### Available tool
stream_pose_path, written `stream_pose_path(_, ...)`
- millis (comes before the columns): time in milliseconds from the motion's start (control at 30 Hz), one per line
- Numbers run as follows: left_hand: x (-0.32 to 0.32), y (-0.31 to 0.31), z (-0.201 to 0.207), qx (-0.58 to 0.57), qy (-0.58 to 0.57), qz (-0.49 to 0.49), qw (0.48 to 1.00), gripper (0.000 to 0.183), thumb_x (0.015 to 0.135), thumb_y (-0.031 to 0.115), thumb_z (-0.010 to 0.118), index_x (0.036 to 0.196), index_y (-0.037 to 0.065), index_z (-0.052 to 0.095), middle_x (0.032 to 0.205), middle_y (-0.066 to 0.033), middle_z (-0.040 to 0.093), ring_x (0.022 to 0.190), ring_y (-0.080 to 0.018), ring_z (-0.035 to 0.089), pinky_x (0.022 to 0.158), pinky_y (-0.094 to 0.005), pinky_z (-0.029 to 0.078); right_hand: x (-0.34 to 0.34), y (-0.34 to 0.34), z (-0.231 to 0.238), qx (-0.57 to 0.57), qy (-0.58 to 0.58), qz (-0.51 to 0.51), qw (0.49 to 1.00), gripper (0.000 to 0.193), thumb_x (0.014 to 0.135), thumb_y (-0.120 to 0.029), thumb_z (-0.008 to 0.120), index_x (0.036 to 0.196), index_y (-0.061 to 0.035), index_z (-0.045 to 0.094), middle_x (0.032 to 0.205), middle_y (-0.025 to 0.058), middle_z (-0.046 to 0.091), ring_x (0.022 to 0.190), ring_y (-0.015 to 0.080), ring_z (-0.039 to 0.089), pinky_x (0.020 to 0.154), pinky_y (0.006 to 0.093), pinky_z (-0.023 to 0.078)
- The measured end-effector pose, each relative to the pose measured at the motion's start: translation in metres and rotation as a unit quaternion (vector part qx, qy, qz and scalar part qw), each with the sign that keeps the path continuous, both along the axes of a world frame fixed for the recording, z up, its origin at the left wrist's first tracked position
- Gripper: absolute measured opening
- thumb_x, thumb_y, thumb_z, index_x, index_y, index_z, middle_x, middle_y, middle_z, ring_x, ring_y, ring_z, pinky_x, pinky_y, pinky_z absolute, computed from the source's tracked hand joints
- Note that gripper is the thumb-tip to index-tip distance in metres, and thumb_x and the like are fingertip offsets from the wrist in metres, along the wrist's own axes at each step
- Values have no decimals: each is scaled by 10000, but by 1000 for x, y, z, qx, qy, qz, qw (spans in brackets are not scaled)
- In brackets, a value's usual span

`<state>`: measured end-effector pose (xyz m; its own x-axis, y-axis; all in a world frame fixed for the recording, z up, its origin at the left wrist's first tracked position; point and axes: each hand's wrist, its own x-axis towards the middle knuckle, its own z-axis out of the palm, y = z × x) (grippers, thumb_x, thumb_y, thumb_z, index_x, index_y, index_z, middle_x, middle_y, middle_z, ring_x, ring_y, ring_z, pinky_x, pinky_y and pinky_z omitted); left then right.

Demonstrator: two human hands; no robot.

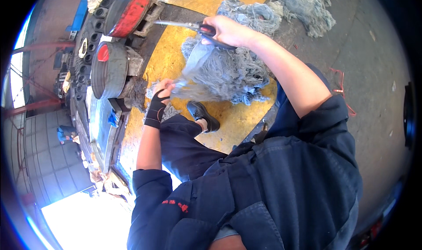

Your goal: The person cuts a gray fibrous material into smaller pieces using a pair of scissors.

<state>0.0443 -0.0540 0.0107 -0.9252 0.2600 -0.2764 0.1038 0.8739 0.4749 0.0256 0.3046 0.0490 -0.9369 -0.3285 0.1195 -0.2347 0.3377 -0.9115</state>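
Note:
My right hand (227,31) grips a pair of scissors (187,25), blades pointing left and black handles with some red round my fingers. Just below it, a strip of pale grey-blue cloth (198,62) stretches down toward my left hand (164,90). That hand, with a black wrist support (154,114), is closed on the lower end of the cloth, which is smeared by motion. Whether my right hand also pinches the cloth's upper end, I cannot tell. Behind the strip lies a heap of frayed grey-blue rags (235,74) on a yellow floor sheet (169,52).
More rag piles (250,15) lie farther off, one on the grey floor (373,70). On the left stand a red drum-like ring (136,12), a dark metal ring (110,70) and rows of black tubular parts (91,48). A thin red frame (340,92) lies at right. Another person (66,133) appears far left.

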Motion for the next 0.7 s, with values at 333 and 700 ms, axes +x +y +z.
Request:
stream_pose_path(333,23,129,-3,448,-144,35,882,294,861,126,649,1127,25,576,1004,-16,624,901,-97,562,822,-244,437,-4,-27,-26,-17,36,49,998,232,758,-86,666,926,45,573,849,155,638,791,188,593,722,322,462)
stream_pose_path(700,9,128,120,271,-47,-7,961,215,907,158,573,1009,-22,630,917,-30,642,806,-65,563,738,-201,431,3,-38,-19,-66,147,10,987,300,766,-167,655,1005,-12,561,877,137,643,803,273,625,700,344,481)
